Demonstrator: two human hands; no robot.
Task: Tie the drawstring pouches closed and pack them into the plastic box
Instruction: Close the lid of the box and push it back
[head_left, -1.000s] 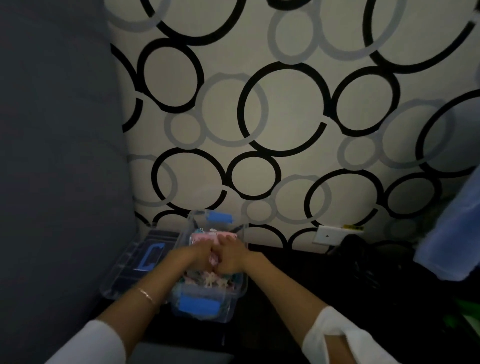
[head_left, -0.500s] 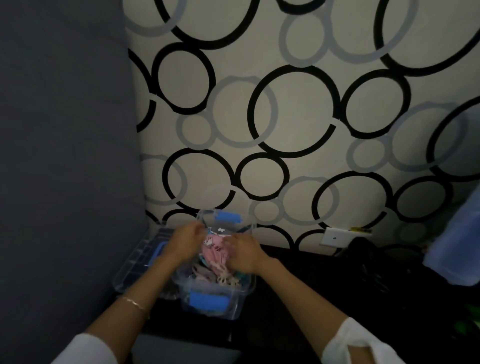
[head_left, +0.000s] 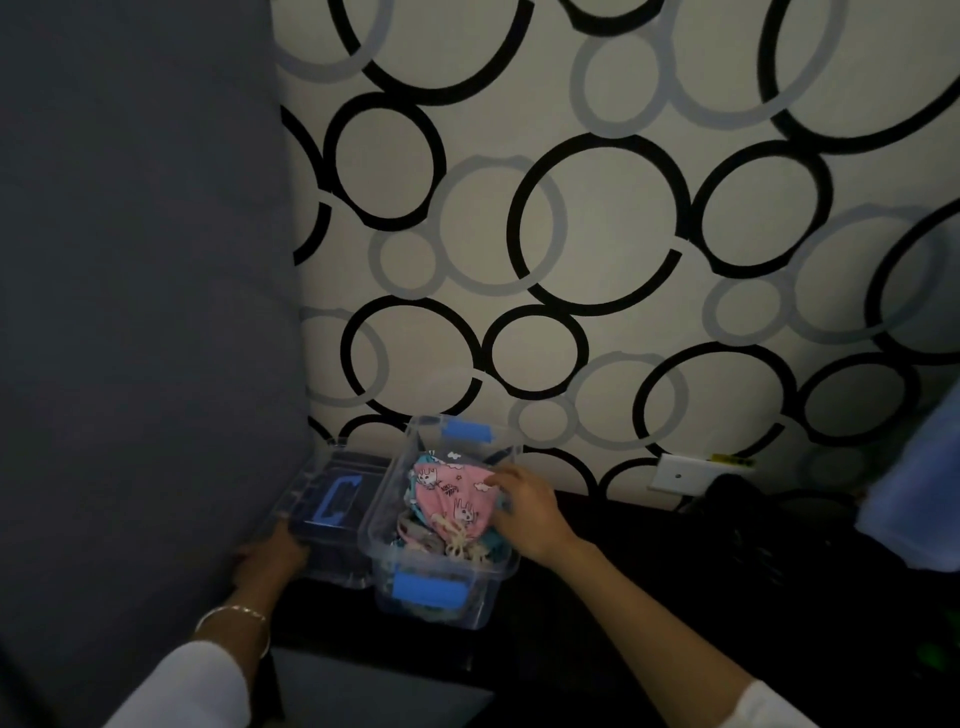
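A clear plastic box (head_left: 485, 605) with blue latches stands on the dark table by the wall. A pink drawstring pouch (head_left: 451, 500) with cartoon prints lies on top of other pouches inside it, its cream strings bunched at the near end. My right hand (head_left: 524, 506) rests on the pouch's right side, fingers pressing down into the box. My left hand (head_left: 272, 558) grips the near left corner of the clear lid (head_left: 332, 501), which lies flat to the left of the box.
A dark grey cushion (head_left: 140, 312) rises at the left, close against the lid. A white wall socket (head_left: 680, 475) and dark cables sit at the right. A blue cloth (head_left: 919, 499) hangs at the far right edge.
Both hands were together over the pouch in the box. My left hand has since moved away left and down to the lid's corner; my right hand stays on the pouch.
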